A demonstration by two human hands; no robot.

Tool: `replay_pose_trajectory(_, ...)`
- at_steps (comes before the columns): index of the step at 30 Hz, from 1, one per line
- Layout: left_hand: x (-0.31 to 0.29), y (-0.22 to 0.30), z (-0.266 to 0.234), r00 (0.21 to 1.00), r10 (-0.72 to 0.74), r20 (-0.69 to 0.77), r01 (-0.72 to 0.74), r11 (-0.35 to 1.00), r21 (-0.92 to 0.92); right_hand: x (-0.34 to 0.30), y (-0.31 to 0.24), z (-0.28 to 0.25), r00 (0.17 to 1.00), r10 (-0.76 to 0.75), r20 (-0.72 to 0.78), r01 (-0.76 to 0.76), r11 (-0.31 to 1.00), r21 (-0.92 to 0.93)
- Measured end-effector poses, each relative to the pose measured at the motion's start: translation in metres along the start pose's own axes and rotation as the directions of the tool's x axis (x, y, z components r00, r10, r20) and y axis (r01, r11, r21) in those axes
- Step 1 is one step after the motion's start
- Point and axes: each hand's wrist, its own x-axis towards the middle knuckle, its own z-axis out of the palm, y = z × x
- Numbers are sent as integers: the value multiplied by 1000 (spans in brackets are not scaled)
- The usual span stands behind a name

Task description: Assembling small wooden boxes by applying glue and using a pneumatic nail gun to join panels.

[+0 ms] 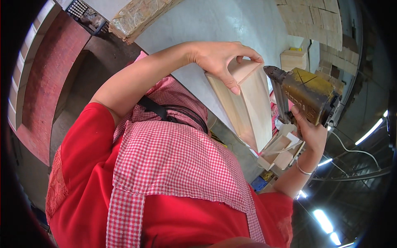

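Gripping the wooden box [244, 103] by its top edge, the left hand [221, 58] steadies it; the right hand [310, 130] clasps a yellow nail gun [308, 93] touching its side.

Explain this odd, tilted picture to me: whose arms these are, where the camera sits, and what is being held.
This is one view from a wide fisheye camera worn on a person's head, so edges curve and the scene looks tilted. The arms are the wearer's own, over a red shirt and a red checked apron. The left hand grips the top of an open wooden box made of pale boards. The right hand holds a worn yellow nail gun, its nose at the box's edge. More small wooden boxes lie on the grey worktable below.
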Motion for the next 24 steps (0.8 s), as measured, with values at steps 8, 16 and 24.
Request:
replay_pose_trajectory(8,0,-3,4,999,-28,26,29,999,-45,-5,11,0,996,62,-60,-61,998,13)
replay_pose_trajectory(16,0,-7,7,1000,-9,-4,9,998,-63,-4,10,3,993,118,-25,-116,992,49)
replay_pose_trajectory(24,-1,-5,6,1000,-20,3,20,997,-77,-2,8,4,994,107,-6,-106,988,112)
